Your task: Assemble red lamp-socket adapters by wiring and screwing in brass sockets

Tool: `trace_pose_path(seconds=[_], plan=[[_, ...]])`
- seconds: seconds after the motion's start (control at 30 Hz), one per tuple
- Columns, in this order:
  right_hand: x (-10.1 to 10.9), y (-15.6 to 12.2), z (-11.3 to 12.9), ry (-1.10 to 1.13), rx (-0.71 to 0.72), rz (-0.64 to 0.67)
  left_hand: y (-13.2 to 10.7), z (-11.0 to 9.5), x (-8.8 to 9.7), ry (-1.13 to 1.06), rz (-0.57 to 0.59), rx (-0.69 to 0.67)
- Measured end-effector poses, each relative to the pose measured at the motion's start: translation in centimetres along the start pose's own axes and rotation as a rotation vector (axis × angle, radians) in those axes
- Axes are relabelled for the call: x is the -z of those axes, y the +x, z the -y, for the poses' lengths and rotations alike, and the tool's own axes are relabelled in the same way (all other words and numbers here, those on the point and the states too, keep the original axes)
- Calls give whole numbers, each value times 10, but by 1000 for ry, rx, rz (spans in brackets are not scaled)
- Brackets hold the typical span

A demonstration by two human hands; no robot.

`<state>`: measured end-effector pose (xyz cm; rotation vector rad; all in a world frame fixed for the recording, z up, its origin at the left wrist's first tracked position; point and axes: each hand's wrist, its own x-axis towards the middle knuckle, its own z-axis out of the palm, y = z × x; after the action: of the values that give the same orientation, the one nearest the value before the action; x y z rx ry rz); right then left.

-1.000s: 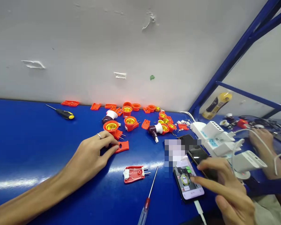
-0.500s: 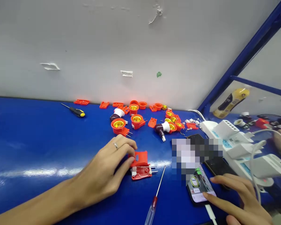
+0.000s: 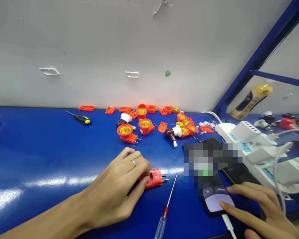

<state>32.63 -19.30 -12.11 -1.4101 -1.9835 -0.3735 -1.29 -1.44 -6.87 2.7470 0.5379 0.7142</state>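
Note:
My left hand [image 3: 124,186], with a ring on one finger, is closed on a red plug housing [image 3: 154,177] lying on the blue table. Two metal prongs stick out of its right end, and my fingers hide its left end. My right hand [image 3: 261,209] has its fingers apart, one fingertip touching the lit screen of a phone [image 3: 218,197] with a white cable in its lower end. Between the hands lies a screwdriver [image 3: 166,210] with a clear and red handle, its tip pointing away from me.
Several red lamp sockets [image 3: 126,130] with gold threads and loose red covers [image 3: 162,127] lie along the back. A black-and-yellow screwdriver [image 3: 81,119] lies at the left. At the right are a white power strip [image 3: 226,129] with chargers, a second phone [image 3: 240,174] and a yellow bottle [image 3: 251,101] behind a partition.
The red cover, held beside the exposed plug base before, now sits over it, hiding the inside. The phone's screen picture has changed under my right fingertip. The view has shifted slightly.

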Motion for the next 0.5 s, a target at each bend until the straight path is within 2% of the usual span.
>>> trace_pose_path(seconds=[0.1, 0.5], plan=[[1, -1, -1, 15, 59, 51, 1, 0, -1, -11, 6, -1], [2, -1, -1, 35, 52, 61, 4, -4, -2, -11, -77, 22]])
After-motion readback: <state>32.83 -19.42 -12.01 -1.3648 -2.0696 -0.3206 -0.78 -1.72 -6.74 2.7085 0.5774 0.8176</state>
